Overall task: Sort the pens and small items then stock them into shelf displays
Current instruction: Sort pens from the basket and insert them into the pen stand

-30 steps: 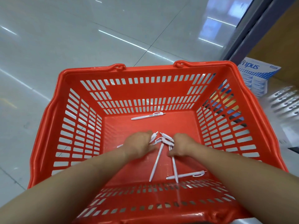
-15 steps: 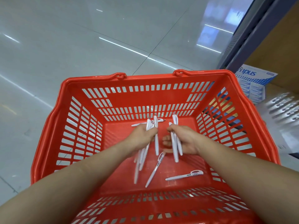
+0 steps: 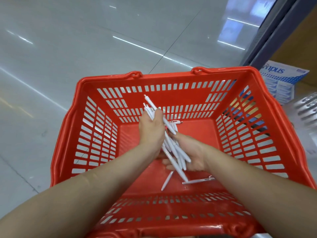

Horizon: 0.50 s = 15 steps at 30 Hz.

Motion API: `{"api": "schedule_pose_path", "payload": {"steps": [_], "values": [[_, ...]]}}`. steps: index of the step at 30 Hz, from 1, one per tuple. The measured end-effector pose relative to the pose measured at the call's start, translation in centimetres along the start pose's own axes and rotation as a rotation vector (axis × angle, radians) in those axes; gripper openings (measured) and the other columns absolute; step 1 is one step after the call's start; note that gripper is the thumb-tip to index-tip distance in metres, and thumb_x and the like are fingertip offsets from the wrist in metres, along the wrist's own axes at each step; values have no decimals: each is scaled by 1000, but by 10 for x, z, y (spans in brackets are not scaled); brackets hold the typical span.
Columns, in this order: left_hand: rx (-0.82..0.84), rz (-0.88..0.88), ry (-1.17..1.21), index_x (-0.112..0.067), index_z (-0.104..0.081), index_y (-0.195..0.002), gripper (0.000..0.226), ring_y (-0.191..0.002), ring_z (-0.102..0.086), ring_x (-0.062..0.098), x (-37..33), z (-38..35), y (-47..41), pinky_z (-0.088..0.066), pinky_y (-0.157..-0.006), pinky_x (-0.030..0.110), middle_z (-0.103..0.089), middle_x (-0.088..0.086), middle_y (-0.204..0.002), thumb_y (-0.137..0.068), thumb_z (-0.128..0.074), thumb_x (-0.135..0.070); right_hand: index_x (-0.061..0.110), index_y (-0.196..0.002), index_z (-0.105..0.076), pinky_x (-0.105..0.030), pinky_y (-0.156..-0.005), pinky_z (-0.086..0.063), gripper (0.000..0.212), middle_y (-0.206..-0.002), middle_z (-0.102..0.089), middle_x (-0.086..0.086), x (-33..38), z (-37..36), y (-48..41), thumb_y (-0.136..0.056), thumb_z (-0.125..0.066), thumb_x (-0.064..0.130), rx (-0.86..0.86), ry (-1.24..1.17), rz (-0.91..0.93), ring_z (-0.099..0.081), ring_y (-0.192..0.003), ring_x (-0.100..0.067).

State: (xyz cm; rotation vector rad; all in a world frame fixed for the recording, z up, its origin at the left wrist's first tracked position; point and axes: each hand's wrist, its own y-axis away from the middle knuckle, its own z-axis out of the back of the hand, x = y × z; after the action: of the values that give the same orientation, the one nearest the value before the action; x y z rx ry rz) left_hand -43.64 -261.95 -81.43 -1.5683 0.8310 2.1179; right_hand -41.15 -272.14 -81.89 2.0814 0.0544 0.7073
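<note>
Left hand [image 3: 151,133] gripping slim white pens [image 3: 173,148], right hand [image 3: 195,155] seemingly clasping their ends

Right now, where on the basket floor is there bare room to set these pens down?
Bare floor lies between the left wall and the left hand, and between the right hand and the right wall. Crowded: loose pens near the front, one pen by the far wall.
</note>
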Motion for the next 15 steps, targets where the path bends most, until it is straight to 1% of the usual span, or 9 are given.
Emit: {"api": "schedule_pose_path", "payload": {"steps": [1, 2, 3, 4, 6, 8, 11, 13, 15], "values": [[-22, -10, 8, -20, -44, -69, 23, -56, -45, 11, -3, 1, -2, -37, -56, 27, -45, -6, -62, -91, -49, -25, 13, -78, -66, -34, -63, -53, 51, -77, -66, -15, 0, -1, 0, -93, -43, 55, 25, -8, -26, -59, -55, -19], [-35, -6, 15, -20, -44, -69, 23, -56, -45, 11, -4, 2, -3, -38, -57, 28, -45, -6, -62, -91, -49, -26, 14, -80, -64, -25, -50, -48, 51, -75, -64, -14, 1, -1, 1, -92, -43, 59, 57, -2, -55, -50, -45, -13], [-40, 0, 21, -20, -43, -68, 24, -55, -44, 11, -5, 3, -4, -37, -56, 27, -44, -6, -61, -91, -48, -26, 16, -83, -62, -17, -39, -39, 52, -73, -63, -13, 3, -1, 3, -91, -44, 64, 75, 17, -74, -41, -38, -8], [-40, 7, 21, -19, -42, -68, 25, -54, -43, 10, -7, 3, -5, -37, -55, 27, -43, -6, -60, -92, -48, -27, 18, -86, -60, -12, -34, -32, 53, -72, -63, -12, 6, 1, 5, -88, -44, 68, 75, 43, -81, -36, -35, -6], [-27, 6, 50, -13, -45, -70, 28, -53, -44, 11, -12, 3, -5, -40, -54, 30, -44, -2, -60, -92, -46, -29, 22, -90, -59, -10, -33, -26, 51, -73, -64, -13, 12, 7, 11, -85, -45, 70, 81, 97, -77, -31, -34, -5], [2, 3, 125, -1, -54, -79, 34, -54, -53, 15, -19, 3, -5, -45, -53, 30, -55, 5, -61, -93, -45, -31, 24, -96, -58, -10, -32, -24, 48, -74, -65, -12, 18, 17, 22, -80, -49, 68, 87, 246, -79, -28, -34, -4], [25, -24, 178, 1, -56, -91, 28, -49, -58, 9, -32, 4, -2, -46, -48, 18, -64, -1, -59, -98, -41, -21, 15, -104, -58, -12, -34, -23, 47, -64, -57, -3, 28, 39, 39, -78, -64, 53, 31, 577, -116, -28, -36, -4], [28, -49, 214, -3, -52, -93, 22, -50, -58, 11, -39, 5, 0, -46, -49, 20, -64, -1, -59, -98, -39, -19, 12, -87, -55, -13, -35, -24, 29, -58, -48, 0, 30, 54, 48, -83, -71, 35, -53, 642, -122, -30, -37, -5], [67, -8, 257, -1, -53, -91, 25, -54, -59, 14, -45, 4, 4, -48, -54, 24, -66, 0, -61, -99, -38, -20, 13, -78, -51, -15, -34, -29, 24, -56, -47, -1, 30, 62, 51, -85, -71, 25, -154, 534, -31, -37, -38, -8]]}}
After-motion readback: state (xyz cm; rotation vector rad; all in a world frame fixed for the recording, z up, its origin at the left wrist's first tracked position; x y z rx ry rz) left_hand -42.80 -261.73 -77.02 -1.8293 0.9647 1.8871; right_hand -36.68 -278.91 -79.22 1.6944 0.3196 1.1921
